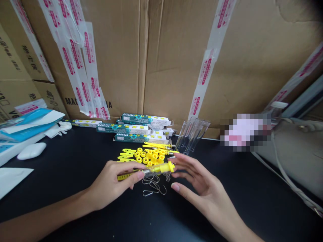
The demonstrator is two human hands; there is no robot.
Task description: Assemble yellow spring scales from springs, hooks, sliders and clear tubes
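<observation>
My left hand (116, 179) is closed around a spring scale (152, 170), a clear tube with a metal spring and yellow parts inside and a yellow cap at its right end. The tube lies nearly level above the table. Beside the cap is my right hand (199, 186), its fingers apart and curved, the fingertips close to the cap; whether they touch it I cannot tell. Behind the scale lie several yellow rings and caps (155, 154), flat yellow strips (126, 155) and yellow rods with springs (158, 146). Bent metal hooks (152, 188) lie below it, partly hidden.
Several printed narrow boxes (141, 137) are stacked at the back, beside clear empty tubes (191, 132). A cardboard box (166, 74) rises behind. Blue-white packets (32, 124) and a white case (32, 151) lie left; a bag (297, 151) and a bottle (277, 111) stand right.
</observation>
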